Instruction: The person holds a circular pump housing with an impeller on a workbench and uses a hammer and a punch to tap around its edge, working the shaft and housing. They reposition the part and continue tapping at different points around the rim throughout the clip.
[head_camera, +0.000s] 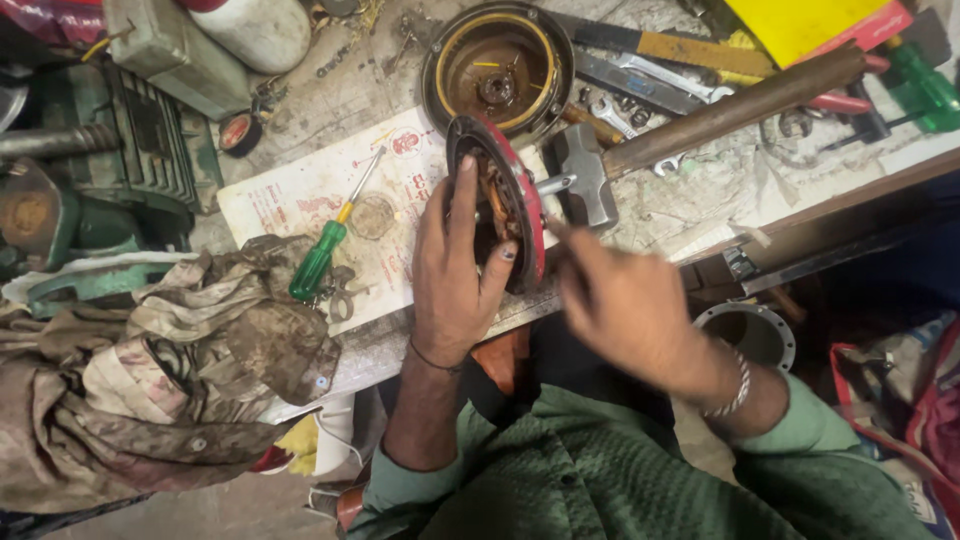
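My left hand (455, 265) grips a round red-rimmed motor part (515, 195), held on edge on the workbench, with copper windings showing inside. My right hand (625, 305) is blurred just to the right of that part, fingers pointing toward its red rim; whether it holds anything I cannot tell. A small hammer (585, 185) with a long wooden handle lies right behind the part, its metal head touching the shaft side.
A round rusty motor cover (498, 65) lies behind. A green-handled screwdriver (320, 255) rests on a printed white sheet (290, 195). Dirty rags (170, 370) pile at left, spanners (640, 90) at back right, a green machine body (90, 180) far left.
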